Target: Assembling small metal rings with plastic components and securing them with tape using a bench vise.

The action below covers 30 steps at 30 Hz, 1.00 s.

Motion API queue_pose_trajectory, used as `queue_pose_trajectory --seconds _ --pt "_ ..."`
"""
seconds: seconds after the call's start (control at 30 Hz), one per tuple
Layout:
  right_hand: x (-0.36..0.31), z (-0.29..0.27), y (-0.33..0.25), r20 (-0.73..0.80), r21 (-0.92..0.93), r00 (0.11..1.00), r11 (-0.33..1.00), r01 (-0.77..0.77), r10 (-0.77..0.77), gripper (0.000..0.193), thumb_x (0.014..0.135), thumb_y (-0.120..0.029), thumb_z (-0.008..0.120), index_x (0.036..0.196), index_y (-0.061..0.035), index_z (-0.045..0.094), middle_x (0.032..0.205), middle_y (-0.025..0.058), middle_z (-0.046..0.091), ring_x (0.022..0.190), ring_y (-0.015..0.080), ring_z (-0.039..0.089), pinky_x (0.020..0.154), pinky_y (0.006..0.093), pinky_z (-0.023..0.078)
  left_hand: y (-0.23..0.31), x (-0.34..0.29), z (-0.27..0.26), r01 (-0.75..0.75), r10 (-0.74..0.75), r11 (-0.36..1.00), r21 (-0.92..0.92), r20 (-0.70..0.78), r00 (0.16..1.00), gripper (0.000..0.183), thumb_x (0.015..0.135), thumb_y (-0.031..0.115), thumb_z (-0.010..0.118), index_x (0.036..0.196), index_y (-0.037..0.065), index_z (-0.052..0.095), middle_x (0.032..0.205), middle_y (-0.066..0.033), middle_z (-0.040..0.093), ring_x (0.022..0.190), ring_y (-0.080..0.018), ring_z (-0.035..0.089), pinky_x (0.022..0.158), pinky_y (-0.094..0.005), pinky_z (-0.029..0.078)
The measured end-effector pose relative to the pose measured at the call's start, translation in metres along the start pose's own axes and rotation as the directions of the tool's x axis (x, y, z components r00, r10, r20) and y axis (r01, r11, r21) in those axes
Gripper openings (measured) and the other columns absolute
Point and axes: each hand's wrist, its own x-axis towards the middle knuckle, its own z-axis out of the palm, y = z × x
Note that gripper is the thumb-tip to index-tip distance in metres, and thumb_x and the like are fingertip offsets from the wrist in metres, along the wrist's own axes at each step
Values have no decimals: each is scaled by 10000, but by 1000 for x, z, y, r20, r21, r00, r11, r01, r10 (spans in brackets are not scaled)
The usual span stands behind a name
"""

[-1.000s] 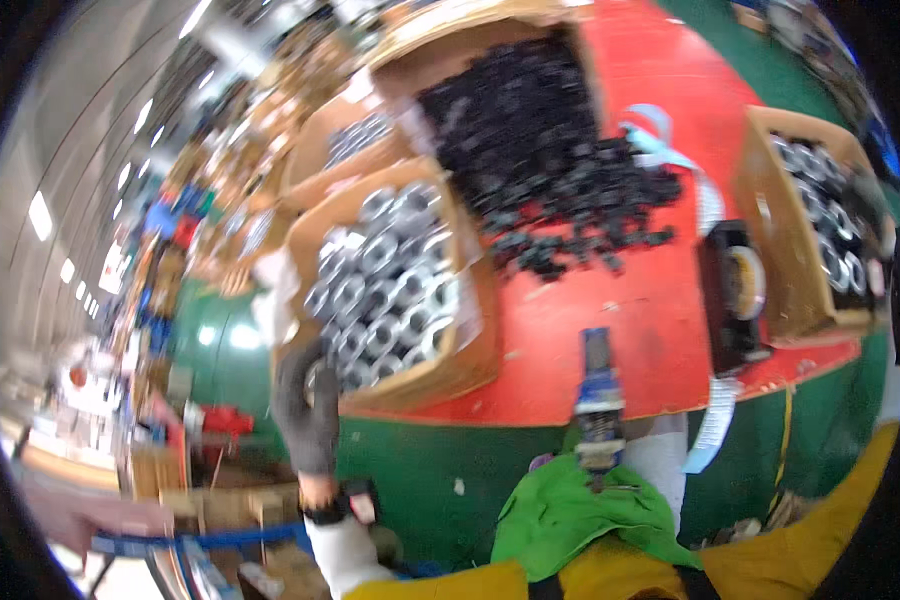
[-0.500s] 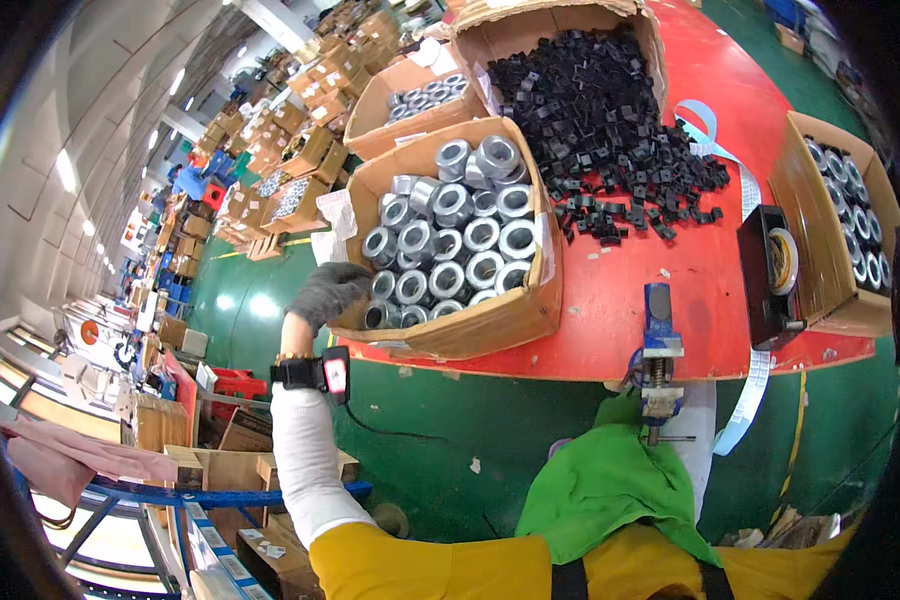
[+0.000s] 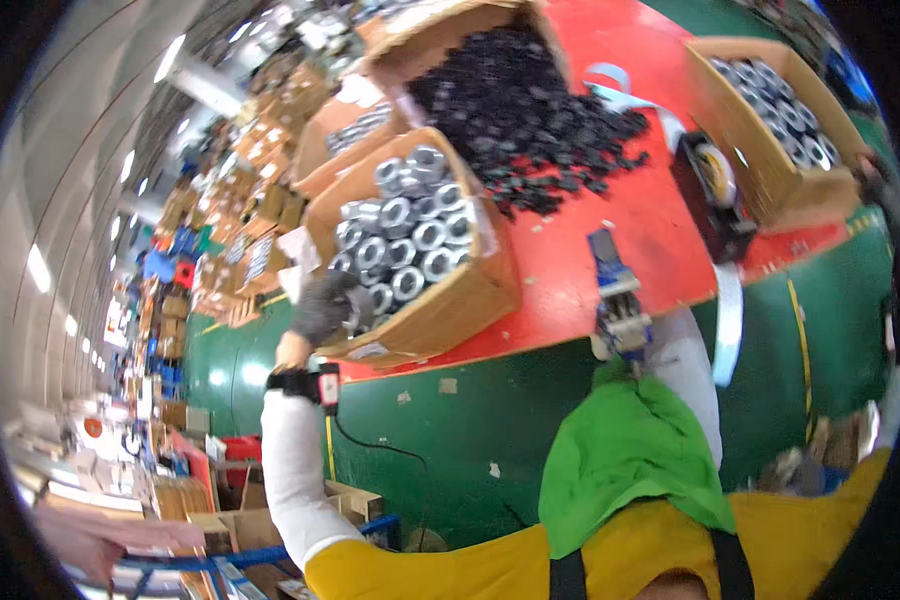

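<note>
My left hand (image 3: 326,310), in a dark grey glove, reaches over the near left corner of a cardboard box (image 3: 460,308) of shiny metal ring-shaped sleeves (image 3: 400,250). Its fingers look curled round one metal sleeve (image 3: 357,312) at that corner, though motion blurs them. Far to the right, my right hand (image 3: 878,190), also in a dark glove, is beside the outer side of a second cardboard box (image 3: 785,190) holding similar sleeves. Blur and the dark picture rim hide its fingers.
A blue bench vise (image 3: 618,295) is fixed at the front edge of the red table (image 3: 570,275). Small black parts (image 3: 515,100) spill from a tipped carton. A black tape dispenser (image 3: 710,195) stands near a pale label strip (image 3: 730,320). A third box (image 3: 330,135) sits behind.
The view has turned, and the table's things sit further left. My left hand has moved from the box's rim in over the sleeves. My right hand has come into view at far right.
</note>
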Motion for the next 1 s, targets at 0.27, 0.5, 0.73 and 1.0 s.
queue_pose_trajectory --seconds 0.27,0.5,0.73,1.0 --pt "-83 177 -71 274 -14 874 907 421 -402 275 812 -212 641 1033 -52 606 859 60 639 803 165 609 719 293 477 156 27 -20 -195 86 891 -411 -270 959 642 673 -44 576 1291 40 422 1174 -117 551 1071 -212 545 937 -334 423" --pt "-155 282 -55 300 -49 714 738 673 -632 408 754 -302 608 1046 -20 567 918 213 572 833 381 555 767 431 449 275 48 67 -398 296 898 -187 -413 861 697 640 61 701 1282 38 432 1003 -102 557 910 -234 552 815 -340 455" --pt "-173 306 -57 359 -118 710 725 678 -606 505 727 -300 640 1131 -12 544 1016 219 576 970 385 530 858 449 414 302 52 106 -434 345 898 -79 -485 804 804 589 142 789 1299 63 420 839 -91 550 756 -257 569 678 -341 469" --pt "-182 322 -53 381 -439 773 637 634 -508 457 771 -272 622 1146 -36 511 1078 186 546 969 359 520 836 457 417 297 54 103 -334 205 859 -389 -335 920 804 623 105 749 1326 31 365 968 -146 589 854 -288 602 740 -358 492"
